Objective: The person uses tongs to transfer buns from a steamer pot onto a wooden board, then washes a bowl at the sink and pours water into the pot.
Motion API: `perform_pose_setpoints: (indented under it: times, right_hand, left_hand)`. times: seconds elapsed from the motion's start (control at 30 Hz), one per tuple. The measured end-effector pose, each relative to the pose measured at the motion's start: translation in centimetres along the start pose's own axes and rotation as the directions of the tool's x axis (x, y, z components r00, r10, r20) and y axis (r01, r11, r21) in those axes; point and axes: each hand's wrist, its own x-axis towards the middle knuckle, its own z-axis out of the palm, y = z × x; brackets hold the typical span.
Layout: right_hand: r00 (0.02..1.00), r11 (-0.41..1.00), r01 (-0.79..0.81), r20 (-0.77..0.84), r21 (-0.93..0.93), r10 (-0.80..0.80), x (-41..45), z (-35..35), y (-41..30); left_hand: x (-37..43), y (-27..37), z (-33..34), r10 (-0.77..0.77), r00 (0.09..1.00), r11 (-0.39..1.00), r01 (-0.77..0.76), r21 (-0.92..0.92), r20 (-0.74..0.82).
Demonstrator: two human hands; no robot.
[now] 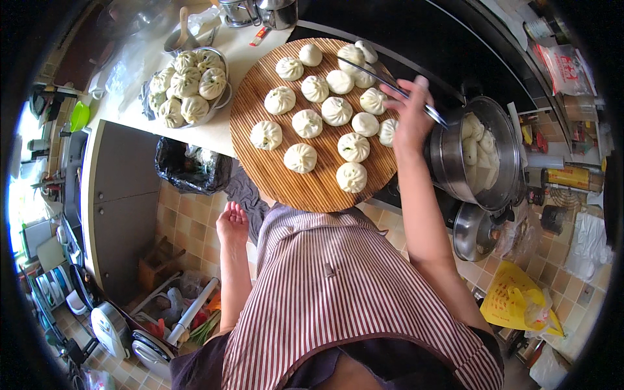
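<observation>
My right hand (412, 114) grips a pair of chopsticks (373, 77) over the right side of a round wooden board (243, 97). The tips reach a pleated bun (350, 58) near the far edge; I cannot tell if they touch it. Several more buns (336, 111) are spread over the board, some pleated, some smooth. Right of that hand stands a steel steamer pot (446, 161) with buns (470, 141) and a pale liner inside. My left hand (233, 224) hangs low beside the striped apron (341, 292), palm up, holding nothing, fingers slightly curled.
A metal bowl (225, 73) heaped with pleated buns stands on the pale counter (219, 131), near a cup with a wooden spoon (184, 24). Below it is a bin lined with black plastic (190, 175). A pot lid (473, 234) and a yellow bag (516, 302) are at the right.
</observation>
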Motion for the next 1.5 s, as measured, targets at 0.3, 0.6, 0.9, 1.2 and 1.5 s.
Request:
perform_pose_setpoints:
  times: [0.3, 0.6, 0.9, 1.2, 1.5]
  right_hand:
    - [0.961, 0.924, 0.255, 0.181, -0.284, -0.210, -3.2, 0.7, -2.4]
    - [0.806, 0.836, 0.204, -0.397, -0.510, -0.439, -8.6, -17.4, -12.9]
    - [0.916, 0.866, 0.015, -0.341, -0.500, -0.213, -9.0, -22.6, -11.6]
    - [0.843, 0.906, -0.008, -0.490, -0.422, -0.221, -2.4, -23.5, -11.3]
    - [0.985, 0.799, -0.006, -0.133, 0.601, 0.108, -4.2, -29.9, -11.3]
  left_hand:
    - [1.1, 0.6, 0.3, -0.049, 0.998, 0.999, 0.049, 0.005, 0.050]
    - [2.9, 0.4, 1.7, -0.075, 0.990, 0.996, 0.068, 0.065, 0.116]
    - [1.7, -0.3, 3.7, -0.064, 0.986, 0.991, 0.045, 0.126, 0.153]
    - [0.0, -1.3, 2.8, -0.019, 0.989, 0.997, 0.008, 0.075, 0.150]
    - [3.4, 0.3, -1.9, -0.038, 0.953, 0.997, 0.016, 0.077, 0.299]
